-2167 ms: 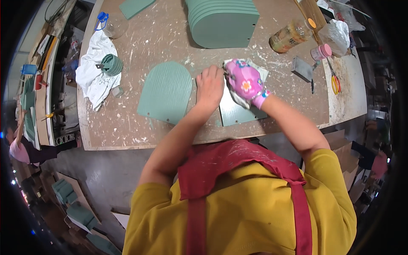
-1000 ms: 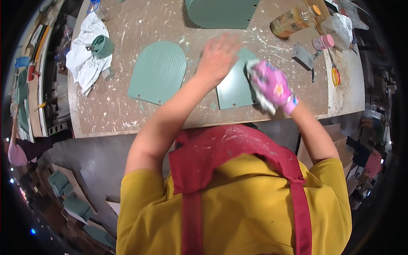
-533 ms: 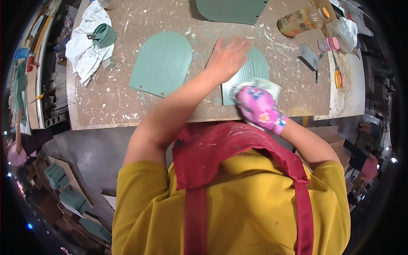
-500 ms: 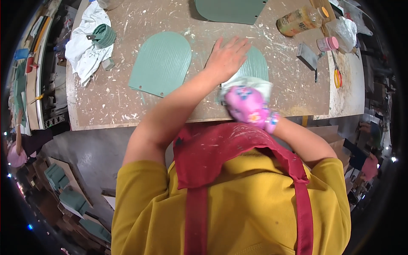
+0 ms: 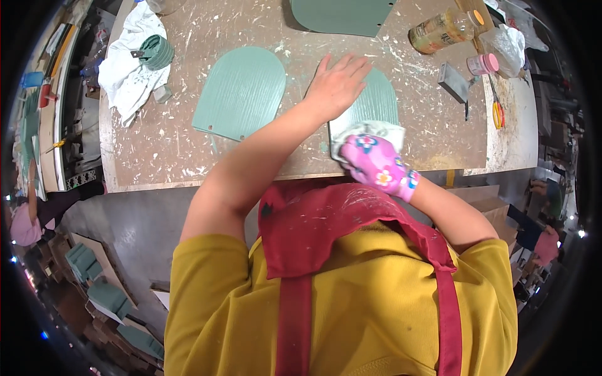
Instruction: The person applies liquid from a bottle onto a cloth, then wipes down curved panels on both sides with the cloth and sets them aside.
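My bare left hand [image 5: 338, 84] lies flat, fingers spread, across the upper left part of a green round-topped panel [image 5: 380, 97]. In a pink flowered glove, my right hand [image 5: 374, 161] is closed on a pale, green-stained cloth [image 5: 389, 133] and presses it on the panel's near end. To the left lies a stack of green round-topped panels [image 5: 240, 91], with small holes along the near edge. A darker green panel [image 5: 342, 14] is at the far edge of view.
Paint-spattered worktable [image 5: 169, 150]. At its left, a green-coated cup [image 5: 155, 52] sits on a white cloth [image 5: 128, 75]. On the right are a bottle [image 5: 442, 32], a pink-lidded jar [image 5: 483, 64], a grey block [image 5: 453, 83] and scissors [image 5: 498, 114]. Other people are at both sides.
My right hand and the cloth have shifted slightly to the right on the panel. The left hand stays nearly in place.
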The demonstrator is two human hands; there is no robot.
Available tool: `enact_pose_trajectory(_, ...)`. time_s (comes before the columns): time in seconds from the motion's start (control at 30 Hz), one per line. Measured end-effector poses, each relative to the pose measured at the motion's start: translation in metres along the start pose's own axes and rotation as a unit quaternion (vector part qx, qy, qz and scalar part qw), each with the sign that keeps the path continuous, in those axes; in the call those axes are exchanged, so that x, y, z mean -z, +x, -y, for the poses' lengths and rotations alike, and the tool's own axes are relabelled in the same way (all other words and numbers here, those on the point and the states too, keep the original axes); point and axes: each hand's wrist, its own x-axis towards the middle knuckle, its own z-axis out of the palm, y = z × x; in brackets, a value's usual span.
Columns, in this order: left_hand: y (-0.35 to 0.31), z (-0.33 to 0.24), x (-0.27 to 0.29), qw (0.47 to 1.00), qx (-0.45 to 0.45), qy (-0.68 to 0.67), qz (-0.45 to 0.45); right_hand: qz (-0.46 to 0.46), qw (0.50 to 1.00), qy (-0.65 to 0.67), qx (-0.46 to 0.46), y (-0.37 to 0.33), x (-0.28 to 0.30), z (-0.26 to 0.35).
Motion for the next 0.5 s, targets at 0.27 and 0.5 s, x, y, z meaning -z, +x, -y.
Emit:
enact_pose_trajectory(0.27,0.003,0.003,0.002,1.0,-0.016,0.002,0.026,-0.021,0.999,-0.038,-0.024,0.005,0.004,0.005)
enact_pose_trajectory(0.5,0.017,-0.019,0.02,0.998,-0.044,0.004,0.038,-0.215,0.688,0.604,-0.34,-0.075,0.068,-0.058)
